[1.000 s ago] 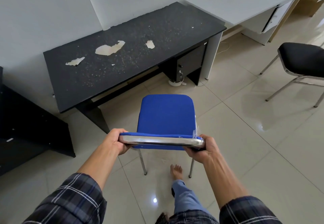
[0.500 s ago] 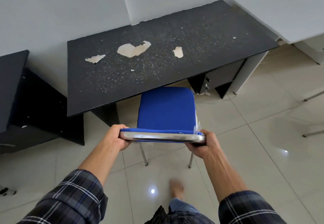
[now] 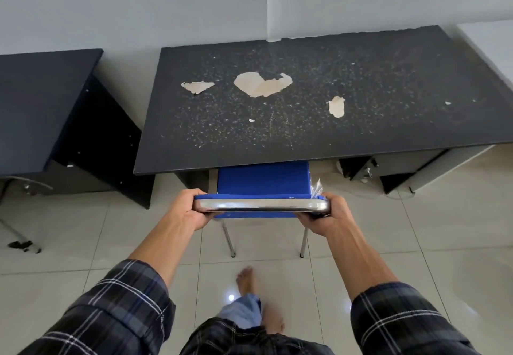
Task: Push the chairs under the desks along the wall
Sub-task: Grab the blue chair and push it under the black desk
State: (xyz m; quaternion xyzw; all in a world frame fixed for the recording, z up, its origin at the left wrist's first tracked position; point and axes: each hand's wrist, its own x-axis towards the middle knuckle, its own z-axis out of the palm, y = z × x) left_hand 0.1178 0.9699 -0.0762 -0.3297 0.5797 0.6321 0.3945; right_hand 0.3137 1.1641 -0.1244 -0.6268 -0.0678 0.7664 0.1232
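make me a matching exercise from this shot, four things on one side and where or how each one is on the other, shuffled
1 blue chair seat
2 black desk
3 left hand
4 bare foot

a on the floor tiles behind the chair
b holds the left end of the chrome back rail
c partly under the desk's front edge
d top speckled, with pale peeled patches

Pairs: 1-c, 2-d, 3-b, 4-a
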